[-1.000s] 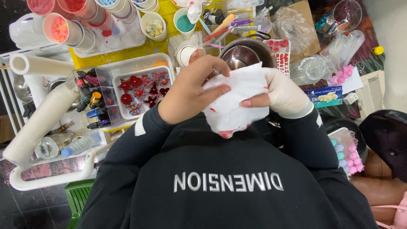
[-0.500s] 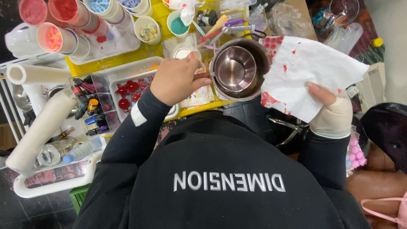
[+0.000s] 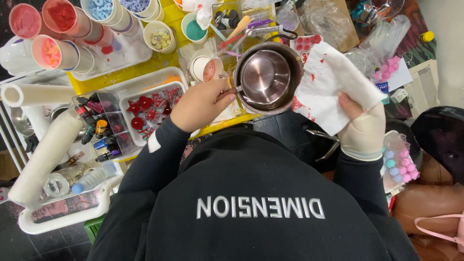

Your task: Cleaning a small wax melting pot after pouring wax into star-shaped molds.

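Left hand (image 3: 200,104): bare, fingers curled shut around the handle of the small metal saucepan (image 3: 268,77), which it holds tilted above the yellow table (image 3: 159,63), its shiny inside turned up toward the camera.

Right hand (image 3: 362,128): in a pale glove, thumb and fingers pinched shut on the lower edge of a white paper towel (image 3: 328,87) spotted with red; the towel lies just beside the saucepan's right rim, touching or nearly so.

Left of the bare hand: a white tray (image 3: 150,104) holding red moulded shapes. Beyond it, cups of coloured powder (image 3: 50,53) and small bottles (image 3: 99,130). Far left: two white paper rolls (image 3: 46,154). Right edge: a bag of pastel beads (image 3: 398,164).
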